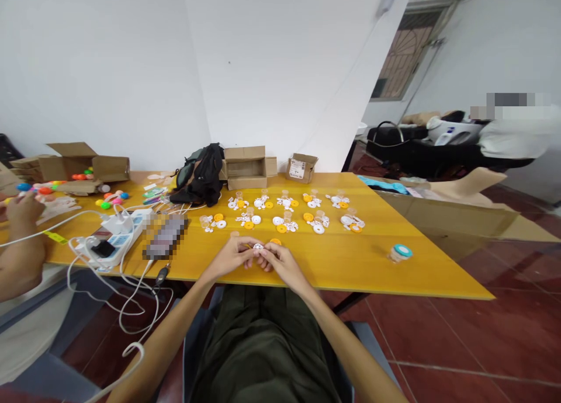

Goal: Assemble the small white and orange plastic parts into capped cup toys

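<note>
My left hand point(234, 255) and my right hand point(283, 263) meet at the near edge of the yellow table, fingers pinched together. Between their fingertips is a small white piece with dark spots point(258, 246), gripped from both sides. An orange disc point(275, 241) shows just beyond my right fingers, partly hidden by them. Farther out lie several small groups of parts in two rows. Each group has a clear plastic cup point(287, 216), a white disc point(318, 229), an orange disc point(281, 229) and small white spotted pieces point(294, 225).
Right on the table stands a clear jar with a teal lid point(402, 250). Left are a phone point(165, 238), a power strip point(116, 245) and white cables. Behind are a black bag point(201, 172) and open cardboard boxes point(246, 178). A co-worker's hand point(26, 210) handles coloured balls far left.
</note>
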Action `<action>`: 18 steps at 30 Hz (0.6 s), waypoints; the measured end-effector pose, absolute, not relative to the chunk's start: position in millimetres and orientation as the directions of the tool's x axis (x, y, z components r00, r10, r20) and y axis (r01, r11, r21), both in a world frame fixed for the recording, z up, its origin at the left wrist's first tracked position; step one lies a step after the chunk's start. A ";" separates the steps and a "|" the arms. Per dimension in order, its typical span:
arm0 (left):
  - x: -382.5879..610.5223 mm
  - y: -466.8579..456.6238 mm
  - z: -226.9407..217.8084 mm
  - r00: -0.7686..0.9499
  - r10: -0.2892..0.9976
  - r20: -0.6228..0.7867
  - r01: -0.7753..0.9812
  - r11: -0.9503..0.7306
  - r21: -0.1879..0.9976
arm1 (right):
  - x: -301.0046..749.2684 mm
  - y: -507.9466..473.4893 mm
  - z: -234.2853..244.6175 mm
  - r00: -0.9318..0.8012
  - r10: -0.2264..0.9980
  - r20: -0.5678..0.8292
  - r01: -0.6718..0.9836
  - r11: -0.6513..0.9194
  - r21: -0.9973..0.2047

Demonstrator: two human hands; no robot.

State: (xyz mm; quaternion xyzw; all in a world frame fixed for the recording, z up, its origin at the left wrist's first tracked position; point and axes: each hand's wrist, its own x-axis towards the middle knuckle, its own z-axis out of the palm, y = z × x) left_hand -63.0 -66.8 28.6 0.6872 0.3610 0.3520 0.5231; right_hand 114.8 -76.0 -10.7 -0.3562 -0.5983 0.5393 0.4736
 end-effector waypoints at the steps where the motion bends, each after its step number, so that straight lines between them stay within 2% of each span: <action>1: -63.4 -67.1 29.0 0.506 0.857 0.100 0.122 -0.186 0.975 | 114.4 -76.1 -10.6 -0.295 0.937 0.186 -0.074 0.171 -0.982; 9: -61.8 -64.9 25.3 0.527 0.837 0.148 0.099 -0.233 0.967 | 114.0 -78.0 -8.5 -0.292 0.931 0.217 0.026 0.235 -0.972; 18: -62.5 -62.9 23.6 0.544 0.828 0.137 0.084 -0.217 0.973 | 121.9 -76.9 -7.3 -0.419 0.899 0.128 -0.008 0.137 -0.991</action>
